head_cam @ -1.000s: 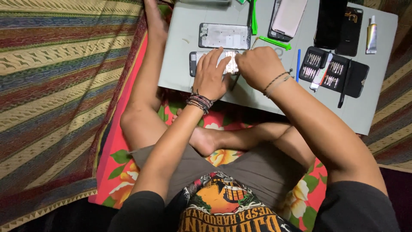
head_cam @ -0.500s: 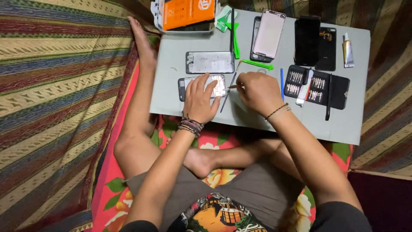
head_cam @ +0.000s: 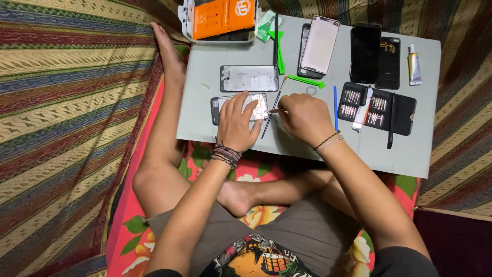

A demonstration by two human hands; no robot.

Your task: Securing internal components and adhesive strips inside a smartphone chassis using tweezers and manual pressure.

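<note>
Since a moment earlier the right hand [head_cam: 306, 119] has drawn back from the opened phone [head_cam: 240, 108], fingers pinched on a thin tool [head_cam: 277, 110]. The left hand [head_cam: 237, 123] lies flat on it, fingers spread. Three green pry tools [head_cam: 305, 81], one glue tube [head_cam: 414, 65].

head cam | looks steeply down | fairly near grey board [head_cam: 400, 154], seemingly

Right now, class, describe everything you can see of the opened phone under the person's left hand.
The phone lies flat on the grey board, long side across, back cover off, showing pale inner parts and a dark frame. The left hand rests on its middle, fingers spread, hiding much of it. The right hand holds a thin tool whose tip reaches the phone's right end.
</note>
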